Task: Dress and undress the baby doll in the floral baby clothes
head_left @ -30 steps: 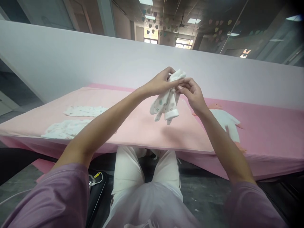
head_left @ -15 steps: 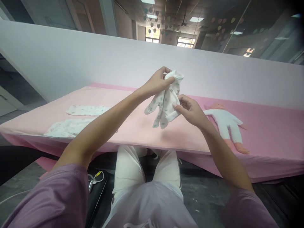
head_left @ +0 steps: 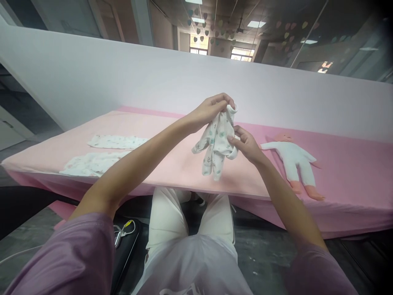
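Left of the white, pink-footed doll [head_left: 296, 157], the small white printed fabric garment [head_left: 219, 139] hangs unfolded, not yet set down, left hand [head_left: 216, 107] and right hand [head_left: 247, 145] fingers gripping its top and side, two white printed cloths [head_left: 93, 164] already lying farther left.

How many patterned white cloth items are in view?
3 visible: a garment held by the left hand and right hand, plus a flat cloth and crumpled cloth at left on the peach sheet. More may be hidden.

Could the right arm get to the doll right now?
Probably yes: the doll lies near the right grip, nothing between, but it would first need to release the printed baby outfit.
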`<state>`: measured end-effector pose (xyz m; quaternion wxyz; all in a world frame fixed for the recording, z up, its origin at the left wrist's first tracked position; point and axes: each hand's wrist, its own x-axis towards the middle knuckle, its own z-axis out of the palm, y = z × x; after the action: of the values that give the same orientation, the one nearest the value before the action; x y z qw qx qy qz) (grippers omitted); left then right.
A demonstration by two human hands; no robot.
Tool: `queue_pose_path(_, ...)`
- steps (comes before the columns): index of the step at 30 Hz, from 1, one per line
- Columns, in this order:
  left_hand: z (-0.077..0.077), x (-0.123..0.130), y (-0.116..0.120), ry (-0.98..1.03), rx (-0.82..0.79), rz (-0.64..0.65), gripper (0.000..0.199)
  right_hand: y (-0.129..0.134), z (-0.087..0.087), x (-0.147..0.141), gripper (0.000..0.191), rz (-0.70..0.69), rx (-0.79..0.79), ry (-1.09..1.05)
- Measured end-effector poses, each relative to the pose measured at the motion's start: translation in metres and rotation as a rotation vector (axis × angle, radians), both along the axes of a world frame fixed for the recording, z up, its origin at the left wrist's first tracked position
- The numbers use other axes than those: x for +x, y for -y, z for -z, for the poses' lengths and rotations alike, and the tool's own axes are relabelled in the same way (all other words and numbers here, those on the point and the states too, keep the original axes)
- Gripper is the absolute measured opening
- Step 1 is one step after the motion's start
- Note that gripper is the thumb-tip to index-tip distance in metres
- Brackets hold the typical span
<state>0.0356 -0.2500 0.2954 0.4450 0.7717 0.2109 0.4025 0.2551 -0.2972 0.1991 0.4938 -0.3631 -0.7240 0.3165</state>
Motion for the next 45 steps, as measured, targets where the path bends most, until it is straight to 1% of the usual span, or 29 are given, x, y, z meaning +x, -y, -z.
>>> queue_pose_path(2, 0.002, 0.002, 0.001, -0.021, 0.047, -0.017, 0.016, -0.008, 0.011, 0.004, 0.051, 0.097, 0.049, 0.052)
queue_pose_path(4, 0.006, 0.004, -0.001, -0.039, 0.082, -0.072, 0.017, -0.006, 0.014, 0.002, 0.050, 0.272, 0.172, 0.091)
queue_pose_path(7, 0.012, 0.006, -0.005, -0.066, 0.079, -0.139, 0.022, 0.012, 0.007, -0.015, 0.043, 0.552, 0.425, 0.145)
queue_pose_path(9, 0.014, 0.008, -0.006, -0.081, 0.054, -0.146, 0.023, 0.029, 0.001, -0.031, 0.037, 0.662, 0.554, 0.164)
queue_pose_path(10, 0.014, 0.009, -0.006, -0.085, 0.042, -0.146, 0.023, 0.035, -0.002, -0.040, 0.037, 0.687, 0.590, 0.165)
queue_pose_path(12, 0.013, 0.010, -0.004, -0.086, 0.024, -0.148, 0.023, 0.042, -0.003, -0.053, 0.039, 0.676, 0.596, 0.157)
queue_pose_path(14, 0.011, 0.011, -0.001, -0.087, 0.011, -0.147, 0.022, 0.039, -0.002, -0.059, 0.041, 0.621, 0.550, 0.127)
queue_pose_path(16, 0.010, 0.011, 0.001, -0.082, 0.013, -0.133, 0.023, 0.030, 0.000, -0.060, 0.039, 0.568, 0.510, 0.074)
queue_pose_path(19, 0.011, 0.008, 0.000, -0.052, 0.037, -0.126, 0.024, 0.017, -0.001, -0.054, 0.032, 0.503, 0.497, 0.014)
queue_pose_path(22, 0.012, 0.006, -0.002, -0.021, 0.057, -0.155, 0.023, 0.015, -0.003, -0.053, 0.032, 0.458, 0.455, 0.008)
queue_pose_path(24, 0.013, 0.006, -0.002, -0.009, 0.067, -0.193, 0.023, 0.018, -0.002, -0.059, 0.040, 0.468, 0.415, -0.017)
queue_pose_path(27, 0.014, 0.008, 0.000, 0.008, 0.082, -0.244, 0.024, 0.022, 0.000, -0.073, 0.065, 0.503, 0.389, -0.076)
queue_pose_path(30, 0.016, 0.012, 0.002, -0.010, 0.088, -0.264, 0.024, 0.023, 0.002, -0.087, 0.086, 0.461, 0.345, -0.078)
queue_pose_path(32, 0.015, 0.014, 0.005, -0.044, 0.098, -0.279, 0.025, 0.022, 0.001, -0.092, 0.092, 0.441, 0.298, -0.064)
queue_pose_path(34, 0.014, 0.015, 0.009, -0.070, 0.118, -0.293, 0.026, 0.019, -0.001, -0.095, 0.088, 0.443, 0.241, -0.071)
queue_pose_path(38, 0.009, 0.017, 0.015, -0.076, 0.177, -0.275, 0.028, 0.005, -0.002, -0.093, 0.063, 0.419, 0.103, -0.149)
queue_pose_path(39, 0.009, 0.017, 0.016, -0.068, 0.197, -0.264, 0.030, 0.001, -0.002, -0.091, 0.058, 0.401, 0.082, -0.176)
queue_pose_path(41, 0.010, 0.016, 0.016, -0.044, 0.241, -0.254, 0.038, -0.008, -0.001, -0.088, 0.055, 0.355, 0.053, -0.240)
queue_pose_path(43, 0.018, 0.012, 0.014, -0.021, 0.289, -0.282, 0.046, -0.014, 0.002, -0.084, 0.059, 0.317, 0.005, -0.321)
queue_pose_path(44, 0.026, 0.008, 0.013, -0.012, 0.311, -0.310, 0.050, -0.016, 0.003, -0.083, 0.061, 0.304, -0.031, -0.365)
queue_pose_path(45, 0.038, 0.004, 0.013, -0.004, 0.330, -0.343, 0.052, -0.017, 0.005, -0.082, 0.063, 0.292, -0.068, -0.408)
